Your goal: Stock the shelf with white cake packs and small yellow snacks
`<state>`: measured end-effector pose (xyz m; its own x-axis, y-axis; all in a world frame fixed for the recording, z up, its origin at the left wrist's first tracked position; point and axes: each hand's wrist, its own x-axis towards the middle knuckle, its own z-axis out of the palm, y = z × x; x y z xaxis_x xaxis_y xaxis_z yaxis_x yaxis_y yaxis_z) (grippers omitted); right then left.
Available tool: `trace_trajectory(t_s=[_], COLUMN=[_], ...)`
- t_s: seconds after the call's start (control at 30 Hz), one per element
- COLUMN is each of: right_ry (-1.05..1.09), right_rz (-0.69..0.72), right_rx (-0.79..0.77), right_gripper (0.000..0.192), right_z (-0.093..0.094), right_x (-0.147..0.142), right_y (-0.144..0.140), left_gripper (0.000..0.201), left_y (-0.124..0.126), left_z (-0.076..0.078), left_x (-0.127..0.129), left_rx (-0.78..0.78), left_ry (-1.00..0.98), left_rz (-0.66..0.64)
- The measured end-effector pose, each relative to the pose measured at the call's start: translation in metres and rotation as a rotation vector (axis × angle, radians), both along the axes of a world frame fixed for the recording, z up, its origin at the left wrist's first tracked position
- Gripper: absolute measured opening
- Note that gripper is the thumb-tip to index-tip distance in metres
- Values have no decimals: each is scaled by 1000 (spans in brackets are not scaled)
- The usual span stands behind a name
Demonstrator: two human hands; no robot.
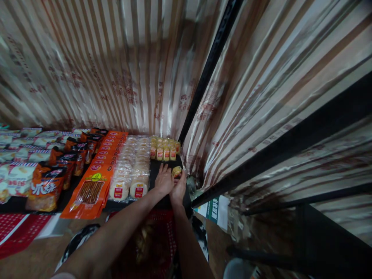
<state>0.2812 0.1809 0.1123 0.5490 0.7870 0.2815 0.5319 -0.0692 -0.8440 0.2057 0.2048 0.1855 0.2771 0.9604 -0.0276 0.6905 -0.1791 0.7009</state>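
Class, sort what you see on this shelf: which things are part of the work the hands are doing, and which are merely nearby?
In hand:
left hand
right hand
small yellow packet, at the fingertips
row of yellow packets behind
red basket below the arms

Nearby only:
orange packets
round cakes
striped curtain

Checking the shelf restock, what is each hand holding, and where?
The right hand pinches a small yellow snack pack at its near edge; the left hand lies flat, holding nothing.

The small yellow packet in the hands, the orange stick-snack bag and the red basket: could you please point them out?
small yellow packet [176, 171]: head view, its top face.
orange stick-snack bag [90, 192]: head view, its clear window.
red basket [167, 232]: head view, its mesh wall.
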Motion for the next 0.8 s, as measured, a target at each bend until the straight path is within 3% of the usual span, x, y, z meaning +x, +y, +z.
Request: trace_trajectory(t_s=[0.17,0.4,0.6,0.8], right_ry=[14,-13,-21,-38], right_rz=[-49,-76,-100,-115], right_rx=[2,33,72,74], right_gripper=[44,49,46,47], right_z=[7,12,14,14], right_x=[7,17,22,31], right_y=[15,31,41,56], left_gripper=[50,59,46,45], left_y=[23,57,80,94], left_z=[-3,-7,-21,-39], left_x=[8,19,23,17], left_rx=[74,240,468,555], left_ry=[106,324,534,645], left_rz=[-66,-247,-398,-423])
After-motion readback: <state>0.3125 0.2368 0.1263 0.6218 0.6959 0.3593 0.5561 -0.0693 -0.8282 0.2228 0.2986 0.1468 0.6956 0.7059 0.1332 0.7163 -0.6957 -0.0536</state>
